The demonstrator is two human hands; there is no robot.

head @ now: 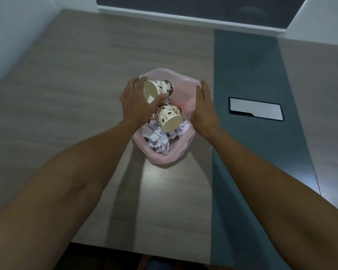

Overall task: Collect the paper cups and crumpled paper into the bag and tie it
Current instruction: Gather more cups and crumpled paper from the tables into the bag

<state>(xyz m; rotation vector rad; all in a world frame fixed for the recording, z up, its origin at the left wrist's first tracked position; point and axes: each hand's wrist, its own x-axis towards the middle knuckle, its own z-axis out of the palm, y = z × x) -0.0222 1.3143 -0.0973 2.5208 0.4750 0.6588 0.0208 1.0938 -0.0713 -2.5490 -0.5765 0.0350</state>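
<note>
Left hand (pixel 134 103) holding cup (pixel 158 90) over bag (pixel 185 151), right hand (pixel 203 106) flat, fingers straight, against its rim: cup may bounce out onto counter (pixel 76 84) if released high.

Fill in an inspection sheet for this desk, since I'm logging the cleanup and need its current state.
Surface: wood-grain table with a dark teal strip on the right.
Job's things: pink bag open on the table; crumpled paper and one paper cup lie inside; a second cup is held over the opening.
Clutter: nothing seen.
Grippers: left hand grips the second cup; right hand lies flat against the bag's rim.
Cables: nothing seen; a closed hatch sits in the teal strip.
Surroundings: white walls, a dark panel beyond the table.
</note>
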